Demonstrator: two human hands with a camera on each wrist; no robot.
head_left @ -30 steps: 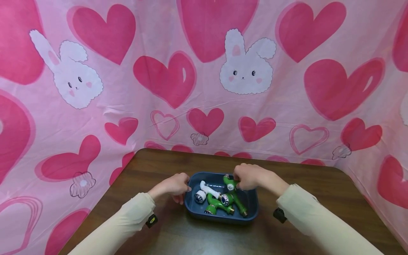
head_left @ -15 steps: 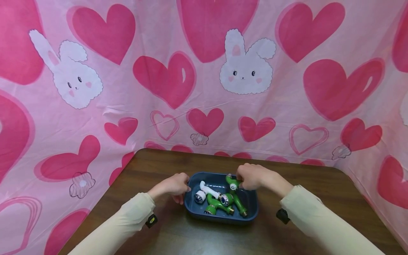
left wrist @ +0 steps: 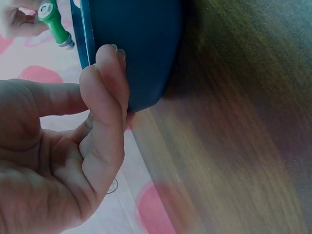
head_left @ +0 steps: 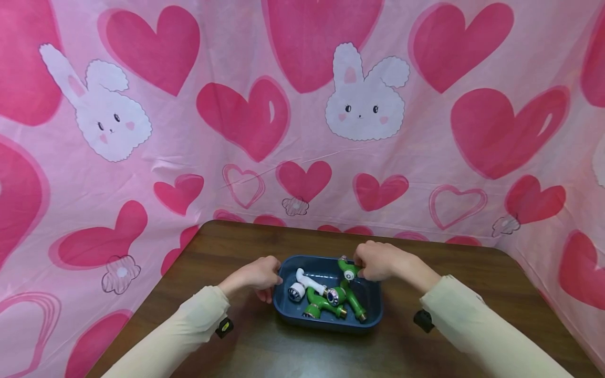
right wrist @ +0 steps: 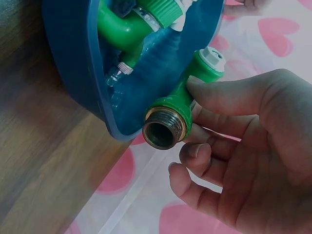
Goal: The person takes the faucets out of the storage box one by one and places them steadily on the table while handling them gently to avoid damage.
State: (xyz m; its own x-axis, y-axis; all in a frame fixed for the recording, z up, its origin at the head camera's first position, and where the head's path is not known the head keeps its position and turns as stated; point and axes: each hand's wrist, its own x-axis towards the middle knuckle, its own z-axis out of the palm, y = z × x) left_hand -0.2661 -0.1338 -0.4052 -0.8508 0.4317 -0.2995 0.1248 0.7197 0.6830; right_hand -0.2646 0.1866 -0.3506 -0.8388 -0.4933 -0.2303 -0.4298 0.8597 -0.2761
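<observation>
A dark blue plastic basin (head_left: 326,326) sits on the table with taps inside. My left hand (head_left: 255,277) pinches its left rim; in the left wrist view the thumb and fingers (left wrist: 108,97) meet at the basin's edge. My right hand (head_left: 380,261) holds a green tap (head_left: 348,270) above the back right part of the basin. In the right wrist view its threaded brass end (right wrist: 163,129) faces the camera and the thumb presses on its green body. Lying in the basin are a white tap (head_left: 309,282), a green tap (head_left: 323,303) and another green tap (head_left: 353,302).
The brown wooden table (head_left: 246,341) runs on around the basin. Behind it and at both sides hangs a pink cloth (head_left: 302,142) printed with hearts and rabbits.
My right hand has moved a little to the right with the green tap in its grip. The left hand and the basin stay where they were.
</observation>
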